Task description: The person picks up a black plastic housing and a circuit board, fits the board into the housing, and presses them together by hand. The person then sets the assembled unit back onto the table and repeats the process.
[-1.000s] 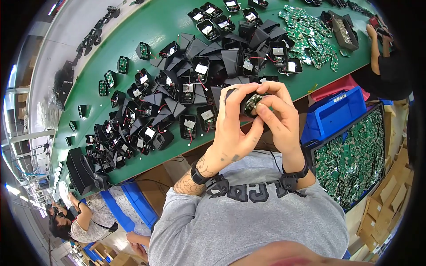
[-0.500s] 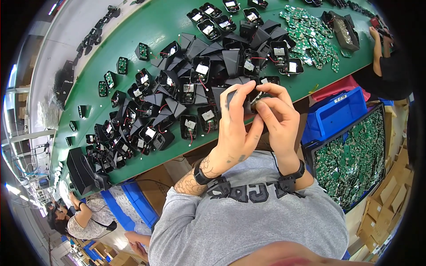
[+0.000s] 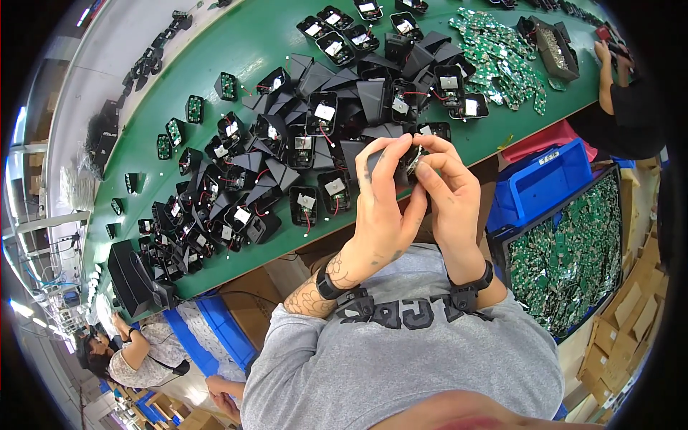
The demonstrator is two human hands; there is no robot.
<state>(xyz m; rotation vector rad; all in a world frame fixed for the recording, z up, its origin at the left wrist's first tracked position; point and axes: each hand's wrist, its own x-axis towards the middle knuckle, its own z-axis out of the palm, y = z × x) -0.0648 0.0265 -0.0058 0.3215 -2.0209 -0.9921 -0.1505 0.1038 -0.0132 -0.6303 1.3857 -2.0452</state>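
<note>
Cupping a black housing (image 3: 403, 177) over the near edge of the counter (image 3: 236, 46), the left hand (image 3: 383, 204) seems to brace it for the right hand (image 3: 453, 197), which pinches a small circuit board (image 3: 413, 160) there; loose boards (image 3: 498, 61) lie heaped far right.

Dark block letters (image 3: 412, 312) across grey sweatshirt (image 3: 430, 362), small white label (image 3: 549, 157) on blue bin (image 3: 545, 188)

- Bright, fairly even light; white lamps (image 3: 20, 306) glare at far left.
- Small glints on the circuit boards (image 3: 566, 244), right.
- Centre fairly sharp; held piece (image 3: 413, 163) shadowed.
- Fisheye bends edges; corners black.
</note>
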